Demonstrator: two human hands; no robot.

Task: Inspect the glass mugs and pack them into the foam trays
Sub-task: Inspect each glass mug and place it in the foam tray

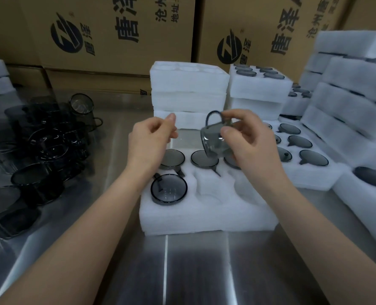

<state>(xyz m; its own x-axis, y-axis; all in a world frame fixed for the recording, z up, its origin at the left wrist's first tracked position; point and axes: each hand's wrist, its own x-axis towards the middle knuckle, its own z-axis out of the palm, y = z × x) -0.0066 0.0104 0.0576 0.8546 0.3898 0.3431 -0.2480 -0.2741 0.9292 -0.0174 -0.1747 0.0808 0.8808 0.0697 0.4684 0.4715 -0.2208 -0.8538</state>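
Note:
A white foam tray [207, 214] lies in front of me on the steel table. Smoky glass mugs sit in its pockets: one at the front left [169, 192] and others in the back row [172, 159]. Two front pockets [209, 192] hold nothing. My right hand [246, 137] holds a grey glass mug [214, 138] tilted in the air above the back row, handle up, fingers pinching it. My left hand [151, 137] hovers beside it with loosely curled fingers, holding nothing.
Loose dark glass mugs [44, 150] crowd the table at the left. Stacked foam trays [189, 89] stand behind the tray, and filled trays [303, 150] and further stacks [354, 102] stand at the right. Cardboard boxes [116, 29] line the back.

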